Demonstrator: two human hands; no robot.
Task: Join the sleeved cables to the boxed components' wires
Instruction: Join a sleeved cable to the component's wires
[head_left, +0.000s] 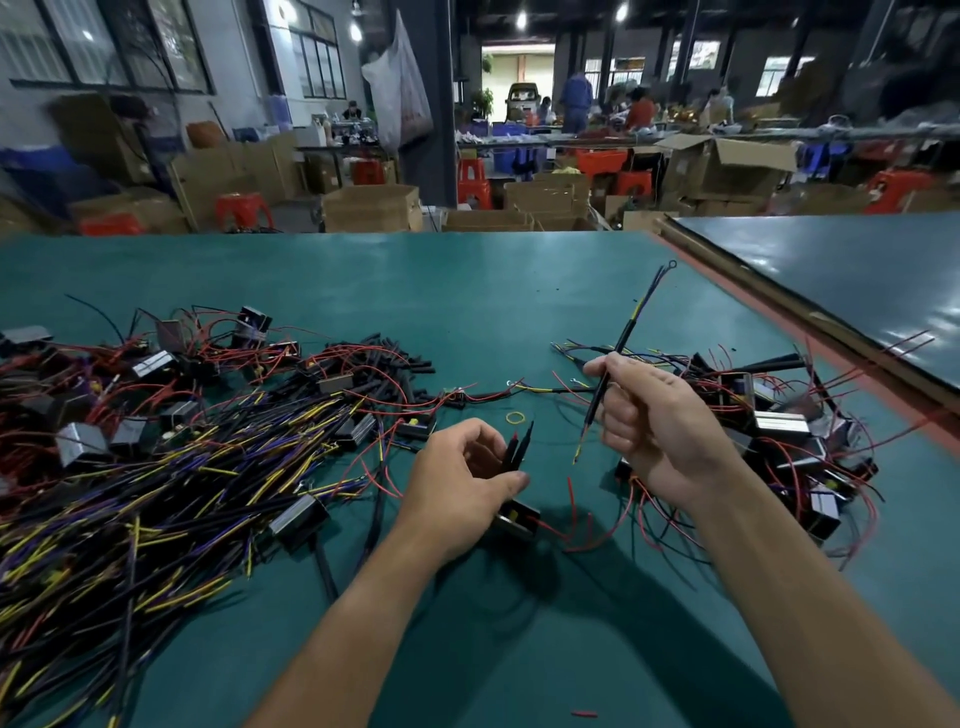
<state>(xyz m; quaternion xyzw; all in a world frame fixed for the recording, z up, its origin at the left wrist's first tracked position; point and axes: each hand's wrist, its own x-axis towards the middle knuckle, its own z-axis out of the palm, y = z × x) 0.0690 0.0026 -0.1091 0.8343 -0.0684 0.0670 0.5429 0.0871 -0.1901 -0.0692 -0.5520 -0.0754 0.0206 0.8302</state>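
My right hand (647, 415) pinches a black sleeved cable (618, 343) that points up and away, with a ring terminal at its far end and a yellow wire tip hanging below my fingers. My left hand (462, 478) holds a small black boxed component (517, 517) just above the green table (467, 291) and pinches its dark sleeved wire ends (519, 447). The component's red wires (576, 525) trail to the right. The two hands are a short gap apart.
A large heap of black, yellow, purple and red cables with boxed components (156, 441) covers the left side. Another pile of boxes with red wires (779, 421) lies at the right. A yellow rubber band (516, 416) lies between the hands. A dark board (857, 280) borders the far right.
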